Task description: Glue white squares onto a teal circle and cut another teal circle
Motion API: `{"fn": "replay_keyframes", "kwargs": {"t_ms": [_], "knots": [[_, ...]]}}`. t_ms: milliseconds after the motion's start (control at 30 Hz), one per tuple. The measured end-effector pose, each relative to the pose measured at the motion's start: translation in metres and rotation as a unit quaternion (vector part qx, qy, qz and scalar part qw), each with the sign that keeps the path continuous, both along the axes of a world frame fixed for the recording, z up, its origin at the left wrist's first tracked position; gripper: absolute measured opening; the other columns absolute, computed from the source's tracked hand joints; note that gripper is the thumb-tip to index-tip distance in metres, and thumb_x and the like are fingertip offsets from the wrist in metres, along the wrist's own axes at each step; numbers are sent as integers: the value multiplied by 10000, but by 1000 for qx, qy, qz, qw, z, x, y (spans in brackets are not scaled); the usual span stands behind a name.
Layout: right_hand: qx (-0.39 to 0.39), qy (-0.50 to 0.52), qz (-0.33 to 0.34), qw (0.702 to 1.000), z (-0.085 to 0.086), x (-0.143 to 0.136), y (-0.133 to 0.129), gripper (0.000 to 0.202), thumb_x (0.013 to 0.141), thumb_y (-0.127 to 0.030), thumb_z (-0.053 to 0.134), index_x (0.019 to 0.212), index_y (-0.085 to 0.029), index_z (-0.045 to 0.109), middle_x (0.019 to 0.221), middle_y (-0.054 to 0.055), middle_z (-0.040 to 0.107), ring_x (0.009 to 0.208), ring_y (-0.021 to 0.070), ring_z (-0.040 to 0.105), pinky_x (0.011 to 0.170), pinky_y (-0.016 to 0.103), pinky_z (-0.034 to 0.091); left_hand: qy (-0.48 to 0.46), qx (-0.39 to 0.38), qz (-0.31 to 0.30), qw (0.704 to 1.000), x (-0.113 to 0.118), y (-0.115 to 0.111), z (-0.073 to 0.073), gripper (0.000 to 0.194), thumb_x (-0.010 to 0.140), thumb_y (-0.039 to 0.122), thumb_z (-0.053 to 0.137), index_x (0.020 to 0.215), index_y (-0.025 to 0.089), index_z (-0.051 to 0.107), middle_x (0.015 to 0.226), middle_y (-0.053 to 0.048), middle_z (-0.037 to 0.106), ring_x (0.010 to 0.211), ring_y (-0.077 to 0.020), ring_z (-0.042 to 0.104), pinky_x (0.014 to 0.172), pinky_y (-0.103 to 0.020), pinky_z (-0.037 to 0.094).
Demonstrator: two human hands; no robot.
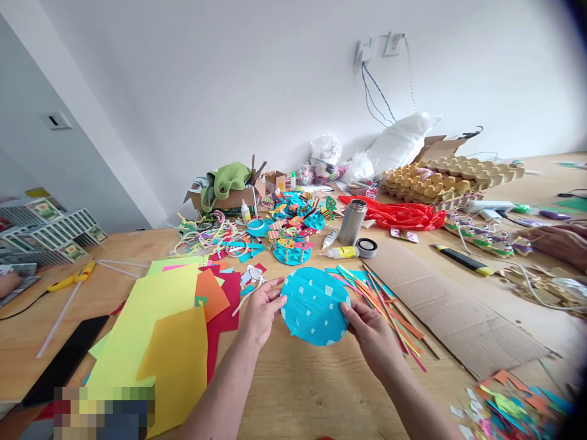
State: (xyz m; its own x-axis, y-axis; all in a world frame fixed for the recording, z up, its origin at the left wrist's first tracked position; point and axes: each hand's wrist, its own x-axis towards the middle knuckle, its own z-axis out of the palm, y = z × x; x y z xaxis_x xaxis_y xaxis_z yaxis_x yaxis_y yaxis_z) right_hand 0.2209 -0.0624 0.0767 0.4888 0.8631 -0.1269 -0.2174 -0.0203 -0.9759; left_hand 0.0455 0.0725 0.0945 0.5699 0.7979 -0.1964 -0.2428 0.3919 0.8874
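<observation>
A blue paper disc (314, 308) with small pale squares scattered over it is held up above the table between both hands. My left hand (262, 308) pinches its left edge, and my right hand (369, 333) pinches its right edge. Just behind the disc stands a blue paper craft (291, 229) covered with colourful cut-out shapes. Glue bottles (342, 252) and a steel thermos (353, 221) are to the right of that craft. Thin coloured paper strips (389, 305) lie beside my right hand. Sheets of yellow paper (177, 360) are spread left of my left arm.
Cardboard (449, 305) lies on the right, with paper scraps (513, 400) near the front. Egg trays (440, 177) and a red plastic bag (398, 214) sit at the back. A yellow glue gun (73, 277) rests at left. Another person's hand (562, 241) is at far right.
</observation>
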Motion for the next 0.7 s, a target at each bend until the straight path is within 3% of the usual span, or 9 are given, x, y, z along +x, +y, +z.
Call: {"fn": "replay_keyframes", "kwargs": {"t_ms": [133,333,600,700], "knots": [[4,32,-1,999,-6,-5,2,370,676,-533,745,761,-175,700,619,-12,587,589,141,511,597,271,439,1,1,-8,1000,2,0,0,507,604,358,832,1033,146,663,806,-60,718,685,-171,652,640,-270,492],[10,115,15,993,-16,-13,4,424,684,-550,736,572,-161,611,530,-34,505,508,94,428,530,228,387,32,7,-3,999,6,0,-4,374,559,451,836,658,123,686,588,-11,641,536,-122,562,557,-241,447],[30,179,27,983,-22,-13,4,420,686,-555,732,606,-162,611,567,-12,565,524,104,471,551,239,416,50,9,25,998,7,1,-9,381,511,440,853,680,126,719,555,0,613,534,-121,549,549,-239,440],[39,133,38,990,-26,-13,4,463,724,-596,674,583,-167,571,559,-17,541,526,104,467,553,242,414,50,20,34,998,8,2,-10,384,528,455,842,687,130,716,557,0,615,547,-132,568,558,-247,451]]}}
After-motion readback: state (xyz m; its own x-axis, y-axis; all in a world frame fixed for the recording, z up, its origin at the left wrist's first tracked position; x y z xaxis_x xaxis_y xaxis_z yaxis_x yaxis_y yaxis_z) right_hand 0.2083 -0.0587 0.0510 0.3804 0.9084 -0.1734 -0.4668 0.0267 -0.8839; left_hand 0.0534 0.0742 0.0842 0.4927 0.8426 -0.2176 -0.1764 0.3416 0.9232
